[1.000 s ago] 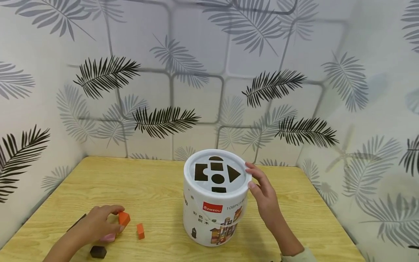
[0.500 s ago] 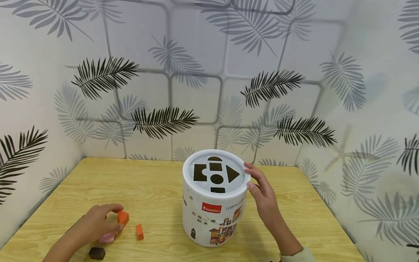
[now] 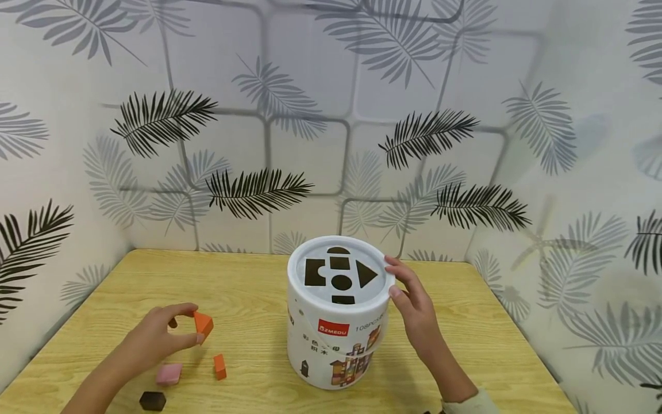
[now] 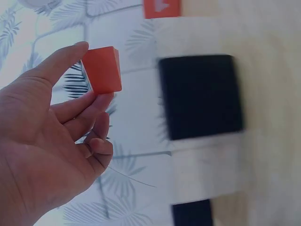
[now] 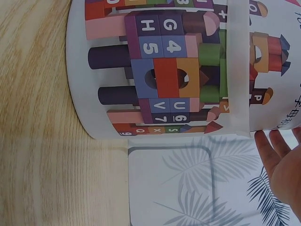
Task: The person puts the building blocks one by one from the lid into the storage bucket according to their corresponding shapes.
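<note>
My left hand (image 3: 151, 336) pinches an orange triangular block (image 3: 204, 326) between thumb and fingertips, just above the table at the left. In the left wrist view, the orange block's flat side faces the camera, and the lower fingers curl beneath it. My right hand (image 3: 418, 313) rests its fingertips and thumb on the rim of a white bucket (image 3: 336, 345), whose lid (image 3: 316, 294) has several shaped holes. From the right wrist, the bucket's side shows printed block buildings, and the fingers touch its upper part.
On the table (image 3: 248, 299) lie a small orange block (image 3: 219, 367), a pink block (image 3: 169, 374) and a dark block (image 3: 153, 401). A dark piece (image 3: 172, 323) is partly hidden behind the left hand. A leaf-patterned wall (image 3: 331, 149) stands behind the table.
My left hand has lifted the orange triangular block up and slightly right, uncovering more of the pink block. My right hand stays on the bucket rim.
</note>
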